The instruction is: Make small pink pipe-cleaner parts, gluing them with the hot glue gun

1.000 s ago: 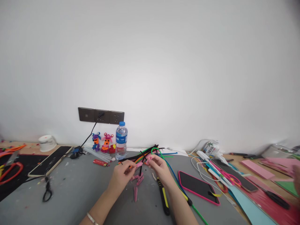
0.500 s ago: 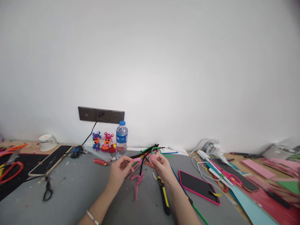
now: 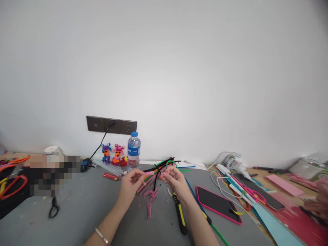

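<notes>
Two hands of our own are raised above one grey mat (image 3: pixel 84 218), and each has one fuzzy pink thing. Our left hand (image 3: pixel 130 188) has its thumb and fingertips closed together on a first pink piece (image 3: pixel 149 173); our right hand (image 3: pixel 177 182) pinches a second pink piece (image 3: pixel 165 174), of which we cannot tell how much is covered by the fingers. These two pieces are near each other, in front of one pile of coloured stems (image 3: pixel 166 164). Below them, on the mat, we count at least three folded pink bits (image 3: pixel 149 210). Beside our right wrist lies one yellow-black cutter (image 3: pixel 179 214), and farther right one pink-edged phone (image 3: pixel 219 205). Behind our left hand stand one water bottle (image 3: pixel 133 150) and, to its left, two small dolls (image 3: pixel 112 154). At the right edge we see one blurred hand (image 3: pixel 320 201) of another person.
</notes>
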The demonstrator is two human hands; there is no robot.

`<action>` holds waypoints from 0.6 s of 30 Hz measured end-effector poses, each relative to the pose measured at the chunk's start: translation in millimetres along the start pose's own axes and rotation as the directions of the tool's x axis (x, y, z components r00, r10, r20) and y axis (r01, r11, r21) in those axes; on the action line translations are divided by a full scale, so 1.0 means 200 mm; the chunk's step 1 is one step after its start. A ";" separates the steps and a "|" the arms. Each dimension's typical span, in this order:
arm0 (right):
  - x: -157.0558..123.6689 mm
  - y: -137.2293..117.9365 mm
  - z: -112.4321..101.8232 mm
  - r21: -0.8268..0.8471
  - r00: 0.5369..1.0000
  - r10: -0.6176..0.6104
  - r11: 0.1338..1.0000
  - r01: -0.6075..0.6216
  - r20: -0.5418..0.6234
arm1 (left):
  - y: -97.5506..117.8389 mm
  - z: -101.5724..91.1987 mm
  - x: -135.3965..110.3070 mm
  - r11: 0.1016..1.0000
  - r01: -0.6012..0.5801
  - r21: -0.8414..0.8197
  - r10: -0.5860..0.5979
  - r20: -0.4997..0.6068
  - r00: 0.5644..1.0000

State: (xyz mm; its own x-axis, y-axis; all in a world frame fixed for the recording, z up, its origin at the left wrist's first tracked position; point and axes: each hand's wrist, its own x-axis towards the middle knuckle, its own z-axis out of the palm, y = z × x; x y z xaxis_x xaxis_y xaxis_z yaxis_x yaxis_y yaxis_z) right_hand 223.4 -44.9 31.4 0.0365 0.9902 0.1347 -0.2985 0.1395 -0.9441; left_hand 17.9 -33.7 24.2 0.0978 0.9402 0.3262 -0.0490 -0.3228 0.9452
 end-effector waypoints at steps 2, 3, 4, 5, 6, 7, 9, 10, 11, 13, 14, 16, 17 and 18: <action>0.00 0.01 -0.01 0.015 1.000 0.027 1.000 -0.027 -0.009 | 0.00 0.00 -0.01 0.997 -0.039 0.066 0.038 0.014 0.999; 0.01 0.01 -0.01 0.021 0.999 0.035 0.999 -0.034 -0.020 | 0.01 0.00 -0.01 0.992 -0.065 0.105 0.063 0.023 0.998; 0.01 0.02 -0.02 0.021 0.999 0.033 0.999 -0.033 -0.031 | 0.01 0.00 -0.01 0.985 -0.092 0.146 0.089 0.032 0.996; 0.01 0.02 -0.02 0.015 0.999 0.022 1.000 -0.022 -0.042 | 0.02 0.00 -0.02 0.976 -0.118 0.184 0.113 0.042 0.993; 0.02 0.03 -0.03 0.006 0.999 0.005 1.000 -0.005 -0.052 | 0.03 0.00 -0.02 0.966 -0.142 0.216 0.133 0.053 0.990; 0.02 0.03 -0.04 -0.006 0.998 -0.013 1.000 0.013 -0.060 | 0.03 0.00 -0.03 0.958 -0.160 0.239 0.149 0.065 0.987; 0.02 0.04 -0.04 -0.021 0.997 -0.036 0.999 0.035 -0.074 | 0.04 0.01 -0.03 0.947 -0.182 0.264 0.165 0.083 0.983; 0.02 0.04 -0.04 -0.023 0.996 -0.037 0.999 0.036 -0.079 | 0.05 0.01 -0.03 0.945 -0.186 0.270 0.167 0.091 0.982; 0.03 0.04 -0.04 -0.023 0.996 -0.034 0.999 0.032 -0.079 | 0.05 0.01 -0.04 0.943 -0.188 0.274 0.168 0.094 0.981; 0.02 0.04 -0.04 -0.030 0.997 -0.028 0.999 0.025 -0.076 | 0.05 0.01 -0.04 0.941 -0.189 0.280 0.168 0.095 0.981; 0.02 0.04 -0.04 -0.039 0.997 -0.028 0.999 0.025 -0.075 | 0.05 0.01 -0.04 0.942 -0.186 0.280 0.166 0.094 0.982; 0.02 0.04 -0.04 -0.067 0.996 -0.040 0.997 0.035 -0.078 | 0.03 0.01 -0.03 0.950 -0.165 0.265 0.148 0.086 0.985; 0.02 0.04 -0.03 -0.082 0.996 -0.047 0.996 0.040 -0.081 | 0.03 0.01 -0.03 0.957 -0.149 0.250 0.134 0.078 0.988; 0.01 0.03 -0.03 -0.092 0.995 -0.052 0.995 0.044 -0.085 | 0.02 0.01 -0.03 0.964 -0.130 0.230 0.117 0.069 0.991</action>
State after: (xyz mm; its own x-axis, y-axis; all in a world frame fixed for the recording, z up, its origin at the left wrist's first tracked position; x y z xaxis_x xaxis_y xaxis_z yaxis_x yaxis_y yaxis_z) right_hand 227.8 -41.2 23.3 0.1327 0.9786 0.1572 -0.2075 0.1825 -0.9611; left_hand 19.3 -40.6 26.6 0.1598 0.8864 0.4345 0.1689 -0.4583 0.8726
